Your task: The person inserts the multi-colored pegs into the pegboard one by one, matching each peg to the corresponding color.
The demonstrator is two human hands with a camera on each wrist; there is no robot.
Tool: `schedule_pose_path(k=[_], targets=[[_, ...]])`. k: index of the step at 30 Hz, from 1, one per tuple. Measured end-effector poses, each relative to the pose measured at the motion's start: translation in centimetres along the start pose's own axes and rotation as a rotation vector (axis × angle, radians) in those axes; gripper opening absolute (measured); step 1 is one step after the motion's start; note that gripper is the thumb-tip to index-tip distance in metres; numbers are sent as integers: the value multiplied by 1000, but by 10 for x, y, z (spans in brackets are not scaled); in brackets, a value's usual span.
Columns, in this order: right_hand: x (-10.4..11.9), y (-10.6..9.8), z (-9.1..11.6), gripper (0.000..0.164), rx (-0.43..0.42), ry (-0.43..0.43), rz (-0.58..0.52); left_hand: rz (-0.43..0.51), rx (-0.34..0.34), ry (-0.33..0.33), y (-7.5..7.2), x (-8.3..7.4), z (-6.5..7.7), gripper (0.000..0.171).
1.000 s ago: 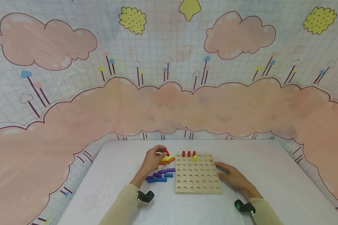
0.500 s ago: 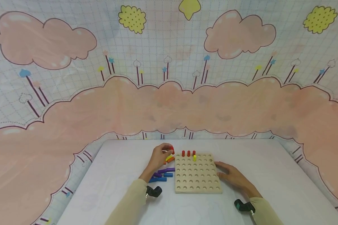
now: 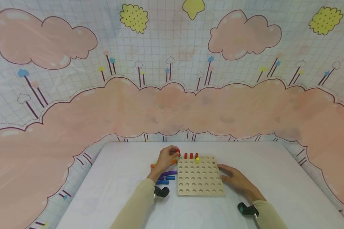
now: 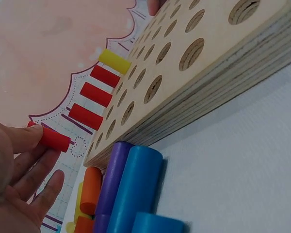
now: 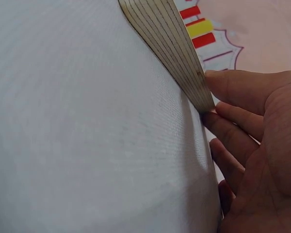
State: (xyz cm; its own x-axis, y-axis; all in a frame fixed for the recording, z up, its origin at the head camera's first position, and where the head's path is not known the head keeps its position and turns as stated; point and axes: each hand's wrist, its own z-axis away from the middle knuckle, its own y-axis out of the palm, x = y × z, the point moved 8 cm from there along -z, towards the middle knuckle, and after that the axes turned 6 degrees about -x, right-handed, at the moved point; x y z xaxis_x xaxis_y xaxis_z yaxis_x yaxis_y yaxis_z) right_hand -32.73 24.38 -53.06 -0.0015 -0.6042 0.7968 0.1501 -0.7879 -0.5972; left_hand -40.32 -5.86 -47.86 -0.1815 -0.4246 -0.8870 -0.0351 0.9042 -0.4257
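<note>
My left hand (image 3: 165,159) pinches a red peg (image 4: 56,139) between thumb and fingers, over the far left corner of a wooden pegboard (image 3: 200,182). Three red pegs (image 4: 86,116) stand in the board's far row, to the right of the held one. A yellow peg (image 3: 197,161) stands in the second row, just in front of the rightmost red peg. Fingers fairly straight, my right hand (image 3: 238,180) rests against the board's right edge; in the right wrist view its thumb and fingertips touch the board's side.
Left of the board lie loose pegs: a blue peg (image 4: 141,187), a purple peg (image 4: 115,177), an orange peg (image 4: 91,190) and several others, partly behind my left hand. They lie on a white table (image 3: 275,165) with a patterned cloth (image 3: 172,111) behind it.
My left hand has carried the red peg rightward from above the loose pegs to the board's far left corner. My right hand stays at the board's edge.
</note>
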Motion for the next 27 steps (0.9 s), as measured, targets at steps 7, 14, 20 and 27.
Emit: schedule_pose_path(k=[7, 14, 20, 27], targets=[[0, 1, -1, 58, 4, -11, -4, -13, 6, -7, 5, 3, -2, 17], [-1, 1, -2, 57, -2, -19, -7, -55, 28, -33, 12, 8, -2, 19], [-1, 1, 0, 59, 4, -21, -20, -66, 32, -42, 13, 10, -2, 20], [1, 0, 1, 57, -3, -17, -5, -76, 47, -26, 15, 9, -1, 19]])
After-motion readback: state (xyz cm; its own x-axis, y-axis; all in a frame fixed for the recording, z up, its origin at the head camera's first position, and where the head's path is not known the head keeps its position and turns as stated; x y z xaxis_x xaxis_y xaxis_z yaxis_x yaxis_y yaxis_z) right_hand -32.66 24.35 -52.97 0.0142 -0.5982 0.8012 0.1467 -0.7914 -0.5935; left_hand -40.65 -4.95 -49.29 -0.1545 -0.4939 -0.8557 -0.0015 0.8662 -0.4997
